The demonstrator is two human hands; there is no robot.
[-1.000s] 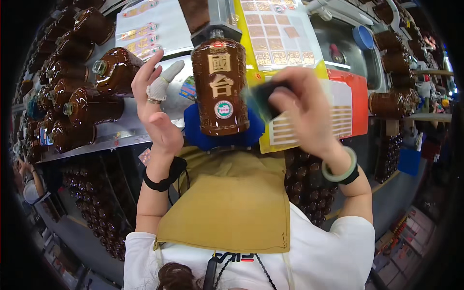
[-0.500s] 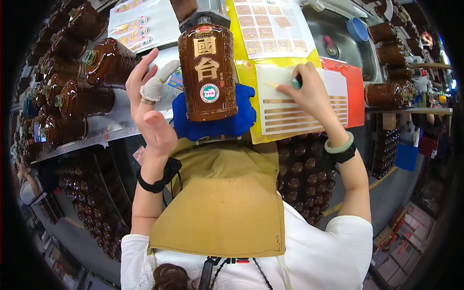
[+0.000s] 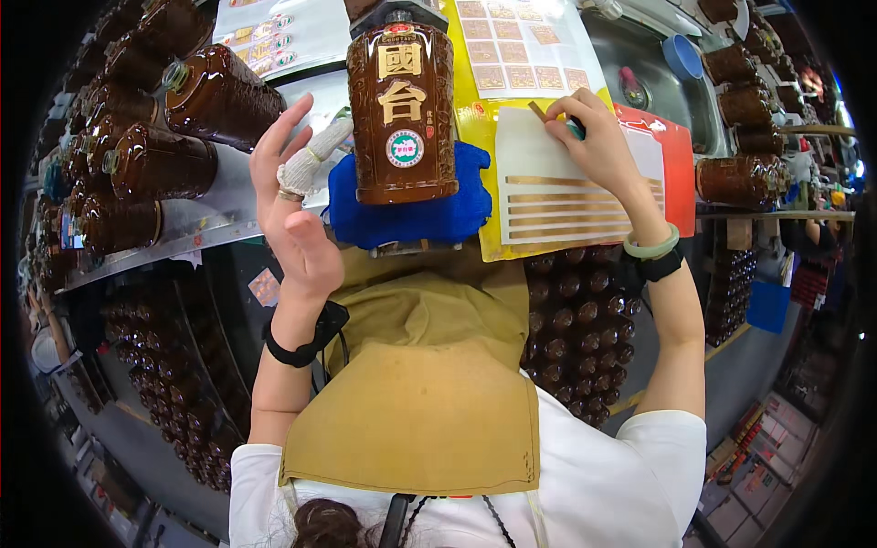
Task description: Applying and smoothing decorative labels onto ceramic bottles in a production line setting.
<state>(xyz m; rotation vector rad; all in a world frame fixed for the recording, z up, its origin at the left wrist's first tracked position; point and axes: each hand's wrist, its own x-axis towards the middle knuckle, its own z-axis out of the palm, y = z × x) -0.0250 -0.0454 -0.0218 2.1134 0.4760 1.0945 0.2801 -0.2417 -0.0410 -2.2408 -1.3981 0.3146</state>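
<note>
A brown bottle (image 3: 402, 178) with gold raised characters and a round green-and-white emblem lies on a blue cloth (image 3: 411, 224), its neck pointing away from me. My left hand (image 3: 297, 215) is open at the bottle's left side, with a white knitted sleeve (image 3: 311, 169) on one finger. Between thumb and fingertips of my right hand (image 3: 594, 142) a narrow gold strip (image 3: 537, 111) is pinched. Something dark and teal, too hidden to name, also sits in that hand. Beneath it is a white sheet (image 3: 521, 151) with a row of gold strips (image 3: 571, 208).
Several brown bottles (image 3: 224, 99) stand on the left of the metal table. Sheets of square gold stickers (image 3: 498, 55) lie on a yellow folder (image 3: 491, 233), beside a red one (image 3: 678, 173). At the back right is a sink (image 3: 630, 46) with a blue bowl (image 3: 682, 57).
My right hand has lifted away from the sheet's strips, and the gold strip in it now points up. My left hand stays open. The whole view has shifted slightly.
</note>
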